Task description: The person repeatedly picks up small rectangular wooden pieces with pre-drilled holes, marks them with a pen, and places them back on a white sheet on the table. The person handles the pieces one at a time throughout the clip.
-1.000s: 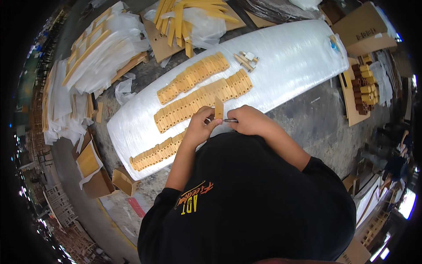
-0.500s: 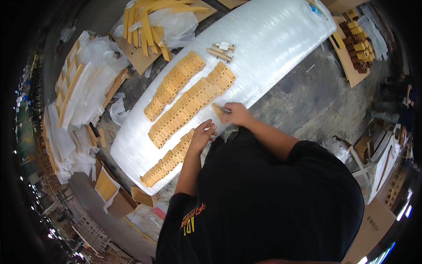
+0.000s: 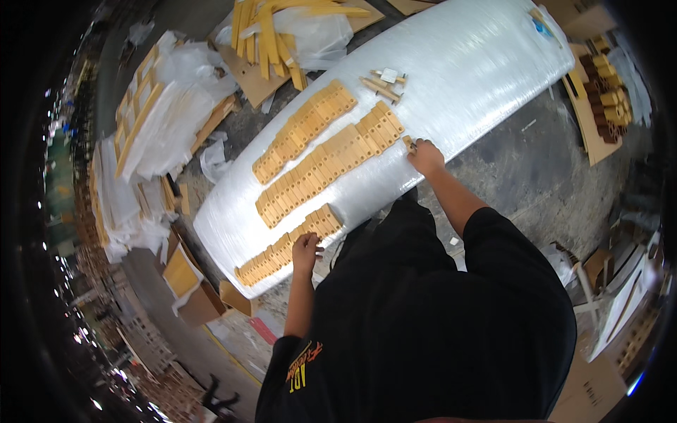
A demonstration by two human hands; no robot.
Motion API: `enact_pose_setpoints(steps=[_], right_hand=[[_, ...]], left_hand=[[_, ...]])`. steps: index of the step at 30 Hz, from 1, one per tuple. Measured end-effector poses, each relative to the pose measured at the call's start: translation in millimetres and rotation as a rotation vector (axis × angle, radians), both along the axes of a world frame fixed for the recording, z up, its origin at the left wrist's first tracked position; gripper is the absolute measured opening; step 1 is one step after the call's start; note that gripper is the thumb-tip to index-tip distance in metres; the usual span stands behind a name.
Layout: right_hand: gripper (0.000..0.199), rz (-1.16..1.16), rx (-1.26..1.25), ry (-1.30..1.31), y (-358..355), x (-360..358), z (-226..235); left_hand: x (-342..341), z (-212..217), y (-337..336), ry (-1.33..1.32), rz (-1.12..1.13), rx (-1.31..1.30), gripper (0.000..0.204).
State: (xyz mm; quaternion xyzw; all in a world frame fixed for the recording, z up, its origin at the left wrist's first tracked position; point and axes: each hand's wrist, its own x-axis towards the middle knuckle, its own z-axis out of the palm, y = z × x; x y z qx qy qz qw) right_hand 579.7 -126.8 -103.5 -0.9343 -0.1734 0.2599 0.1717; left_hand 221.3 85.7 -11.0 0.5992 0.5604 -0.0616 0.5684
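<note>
Three rows of small tan wooden blocks with drilled holes lie on a long wrapped surface (image 3: 479,63): a far row (image 3: 303,130), a middle row (image 3: 328,166) and a near row (image 3: 282,254). My right hand (image 3: 428,158) is by the right end of the middle row. Its fingers are closed on a small wooden block (image 3: 407,144), and something dark shows beside it. At the edge of the near row is my left hand (image 3: 305,254), its fingers curled inward; whatever they hold, if anything, is hidden.
Several wooden sticks (image 3: 381,89) with a white tag lie beyond the middle row. Yellow slats (image 3: 271,35) are piled past the far side. Plastic-covered wooden frames (image 3: 173,106) stand at the left, an open carton (image 3: 194,289) below them. Brown and yellow pieces (image 3: 608,92) are stacked far right.
My right hand has moved away and rightward with the block, toward the middle row's end. My left hand has dropped down to the near row. The view has shifted a little.
</note>
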Motion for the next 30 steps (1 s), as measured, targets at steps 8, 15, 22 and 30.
enact_pose_setpoints(steps=[8, 15, 22, 30], right_hand=[[0.046, 0.040, 0.123, -0.205, -26, -6, 15], [0.033, -0.057, 0.005, -0.303, -90, -59, 38], [0.031, -0.299, 0.032, -0.010, -125, -117, 57], [0.033, -0.504, 0.128, -0.033, -133, -126, 62]], left_hand=[[19, -60, -15, 0.098, -0.312, 0.529, 0.027], [52, -72, -17, 0.192, -0.605, 0.611, 0.063], [64, -10, -30, 0.264, -0.672, 0.576, 0.064], [98, -21, -37, 0.289, -0.974, 0.789, 0.056]])
